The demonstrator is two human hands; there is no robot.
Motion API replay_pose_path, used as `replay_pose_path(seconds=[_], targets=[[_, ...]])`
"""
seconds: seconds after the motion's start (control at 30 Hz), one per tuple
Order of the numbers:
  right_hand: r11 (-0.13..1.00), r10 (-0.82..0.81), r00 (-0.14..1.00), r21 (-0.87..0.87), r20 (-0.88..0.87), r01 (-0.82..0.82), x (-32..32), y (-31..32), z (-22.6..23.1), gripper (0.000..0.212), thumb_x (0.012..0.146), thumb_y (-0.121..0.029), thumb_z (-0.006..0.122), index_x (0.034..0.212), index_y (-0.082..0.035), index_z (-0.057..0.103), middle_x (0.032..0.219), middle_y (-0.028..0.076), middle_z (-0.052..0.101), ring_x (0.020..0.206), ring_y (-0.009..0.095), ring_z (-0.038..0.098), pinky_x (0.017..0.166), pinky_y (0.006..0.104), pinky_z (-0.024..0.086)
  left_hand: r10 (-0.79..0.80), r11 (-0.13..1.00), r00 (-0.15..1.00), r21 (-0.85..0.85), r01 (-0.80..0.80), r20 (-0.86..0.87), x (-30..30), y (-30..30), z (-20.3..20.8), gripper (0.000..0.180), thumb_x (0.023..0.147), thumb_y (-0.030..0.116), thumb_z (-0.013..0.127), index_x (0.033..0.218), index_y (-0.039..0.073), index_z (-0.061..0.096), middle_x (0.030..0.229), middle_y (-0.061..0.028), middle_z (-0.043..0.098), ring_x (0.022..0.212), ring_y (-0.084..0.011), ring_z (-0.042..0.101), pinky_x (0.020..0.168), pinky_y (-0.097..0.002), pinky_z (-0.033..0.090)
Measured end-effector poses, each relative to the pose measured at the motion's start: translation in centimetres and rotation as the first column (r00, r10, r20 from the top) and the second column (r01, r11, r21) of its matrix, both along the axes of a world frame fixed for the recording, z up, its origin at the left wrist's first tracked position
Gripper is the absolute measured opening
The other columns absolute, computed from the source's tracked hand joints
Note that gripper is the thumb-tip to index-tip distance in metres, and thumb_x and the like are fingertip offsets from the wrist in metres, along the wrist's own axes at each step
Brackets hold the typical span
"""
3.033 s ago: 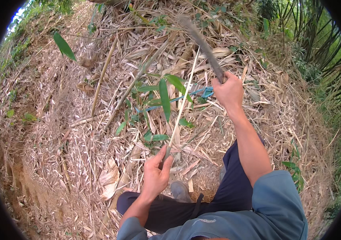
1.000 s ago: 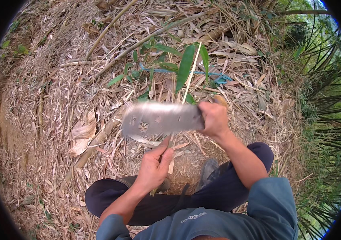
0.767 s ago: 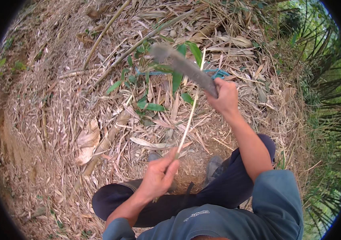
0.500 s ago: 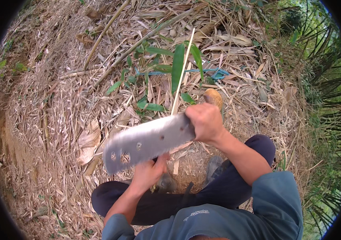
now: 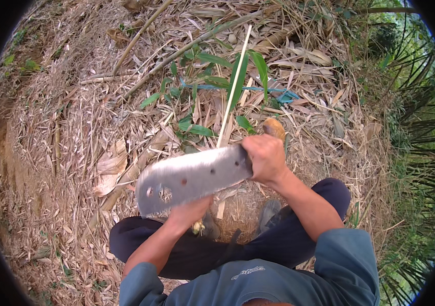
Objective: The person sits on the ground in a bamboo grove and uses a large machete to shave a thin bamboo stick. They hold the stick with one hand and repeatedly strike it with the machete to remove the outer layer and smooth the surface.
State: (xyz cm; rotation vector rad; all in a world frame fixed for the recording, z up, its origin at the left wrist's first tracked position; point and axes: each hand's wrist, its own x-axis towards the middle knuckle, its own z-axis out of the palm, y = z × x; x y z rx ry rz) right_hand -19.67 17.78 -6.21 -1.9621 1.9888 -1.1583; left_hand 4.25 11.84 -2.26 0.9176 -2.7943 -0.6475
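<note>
My right hand (image 5: pixel 266 159) is closed round the rounded wooden handle (image 5: pixel 274 128) of a broad cleaver. Its wide steel blade (image 5: pixel 192 176), pierced by several holes, stretches left across the front of me and is a little blurred. A long pale bamboo strip (image 5: pixel 235 86) runs from the far leaves down behind the blade. My left hand (image 5: pixel 191 210) lies just under the blade, closed on the near part of the strip. The blade covers its fingertips and the middle of the strip. Pale yellowish ends (image 5: pixel 198 227) stick out below this hand.
Dry bamboo leaves and husks (image 5: pixel 110 168) litter the ground. Green leaves (image 5: pixel 197 127) and a blue strap (image 5: pixel 286 96) lie ahead, with long poles (image 5: pixel 176 53) beyond. Dark shoes (image 5: pixel 269 214) and bent knees (image 5: pixel 330 196) are close below the hands. Green fronds (image 5: pixel 421 122) edge the right side.
The blade now covers more of my left hand, which sits slightly higher in the picture. The strip's far end shows further up. Both hands keep their holds.
</note>
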Motion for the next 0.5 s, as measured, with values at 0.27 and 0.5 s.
replay_pose_path(seconds=[0.27, 0.5], targets=[[0.968, -0.249, 0.968, 0.025, -0.041, 0.250, -3.0, -0.8, -2.2, 0.026, 0.069, -0.025, 0.076, 0.075, -0.007, 0.059, 0.070, 0.013, 0.065, 0.065, 0.032, 0.067, 0.060, 0.0421, 0.052, 0.479, 0.508, 0.878, 0.818, -0.271, -0.006, -4.6, 0.5, 4.6, 0.024, 0.102, 0.021, 0.065, 0.107, -0.002, 0.068, 0.062, 0.0018, 0.055, 0.048, -0.0062, 0.050, 0.044, -0.0244, 0.040], [0.999, -0.052, 0.999, 0.006, -0.001, 0.052, -1.8, 0.0, -1.1, 0.030, 0.066, -0.024, 0.079, 0.073, -0.006, 0.057, 0.067, 0.014, 0.065, 0.062, 0.033, 0.067, 0.058, 0.0425, 0.052, 0.431, 0.424, 0.900, 0.896, -0.133, -0.070, -3.2, 0.7, 3.3, 0.041, 0.102, 0.021, 0.064, 0.137, -0.001, 0.060, 0.066, 0.0040, 0.055, 0.048, -0.0029, 0.047, 0.044, -0.0228, 0.038]])
